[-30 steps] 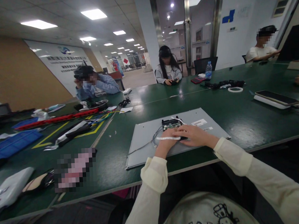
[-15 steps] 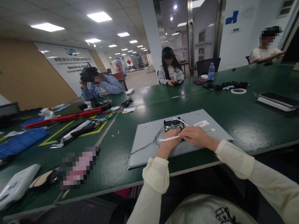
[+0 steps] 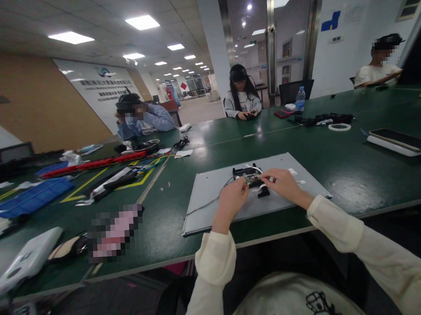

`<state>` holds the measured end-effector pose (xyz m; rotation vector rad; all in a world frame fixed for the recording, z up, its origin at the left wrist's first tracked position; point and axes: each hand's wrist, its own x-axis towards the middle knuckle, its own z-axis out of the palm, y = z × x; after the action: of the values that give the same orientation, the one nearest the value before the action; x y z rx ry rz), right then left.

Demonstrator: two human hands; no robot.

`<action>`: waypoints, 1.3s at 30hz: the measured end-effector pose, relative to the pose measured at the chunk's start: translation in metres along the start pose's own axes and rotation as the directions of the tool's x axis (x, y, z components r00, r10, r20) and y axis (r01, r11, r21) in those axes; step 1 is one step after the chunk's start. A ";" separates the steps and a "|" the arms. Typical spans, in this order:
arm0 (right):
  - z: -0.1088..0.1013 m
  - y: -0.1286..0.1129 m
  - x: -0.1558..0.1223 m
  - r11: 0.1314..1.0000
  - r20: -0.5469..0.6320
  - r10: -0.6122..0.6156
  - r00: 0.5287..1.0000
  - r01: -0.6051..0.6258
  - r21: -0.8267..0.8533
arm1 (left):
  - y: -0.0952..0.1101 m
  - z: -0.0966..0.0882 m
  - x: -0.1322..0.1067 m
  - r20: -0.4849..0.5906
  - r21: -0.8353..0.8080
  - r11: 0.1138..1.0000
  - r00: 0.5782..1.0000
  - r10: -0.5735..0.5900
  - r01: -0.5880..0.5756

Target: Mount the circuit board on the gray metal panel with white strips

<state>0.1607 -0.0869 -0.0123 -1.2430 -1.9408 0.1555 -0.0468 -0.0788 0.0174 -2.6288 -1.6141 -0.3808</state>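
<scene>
A flat grey panel (image 3: 208,188), like the back of a screen, lies on the green table before me. On its middle sits a black bracket (image 3: 238,171) with a small green circuit board (image 3: 253,179) at it. My left hand (image 3: 233,197) is closed, its fingertips pinching the board's left end. At the opposite end, my right hand (image 3: 283,184) pinches the board's edge between thumb and fingers. One white ribbon cable (image 3: 255,169) rises behind the board. Below the board is a black piece (image 3: 263,191). A thin grey cable (image 3: 207,203) runs left across the panel.
Left on the green table (image 3: 171,216) lie a pink item (image 3: 120,232), a white device (image 3: 28,258) and a blue tray (image 3: 32,197). To the right are a phone on a white box (image 3: 402,140) and a tape roll (image 3: 339,127). Several people sit around the table.
My hands have moved apart to the two ends of the circuit board. The white strip held over my left hand is no longer there, and the black piece below the board now shows.
</scene>
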 end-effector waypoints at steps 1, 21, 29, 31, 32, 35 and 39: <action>0.001 0.001 0.000 1.000 0.003 0.012 1.000 -0.012 0.004 | -0.006 -0.002 -0.006 -0.075 -0.031 0.998 0.996 -0.048 0.046; 0.055 -0.068 0.052 0.924 0.309 -0.086 0.947 0.192 -0.330 | -0.057 0.015 -0.046 -0.216 -0.068 0.965 0.941 -0.261 0.252; 0.063 -0.075 0.042 0.869 0.400 -0.188 0.897 0.341 -0.357 | -0.061 0.019 -0.043 -0.184 -0.103 0.976 0.960 -0.210 0.193; 0.065 -0.075 0.040 0.869 0.407 -0.208 0.889 0.359 -0.340 | -0.062 0.019 -0.042 -0.179 -0.106 0.973 0.959 -0.222 0.205; 0.065 -0.075 0.040 0.870 0.407 -0.219 0.887 0.366 -0.330 | -0.062 0.019 -0.042 -0.176 -0.105 0.973 0.959 -0.222 0.206; 0.066 -0.075 0.038 0.871 0.403 -0.239 0.883 0.379 -0.312 | -0.062 0.019 -0.042 -0.178 -0.101 0.975 0.961 -0.213 0.197; 0.068 -0.076 0.038 0.867 0.404 -0.245 0.881 0.386 -0.314 | -0.062 0.019 -0.043 -0.199 -0.097 0.982 0.963 -0.180 0.164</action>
<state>0.0532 -0.0745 0.0013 -1.1666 -2.5599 -0.2056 -0.1164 -0.0844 -0.0172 -2.4101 -1.7952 -0.7153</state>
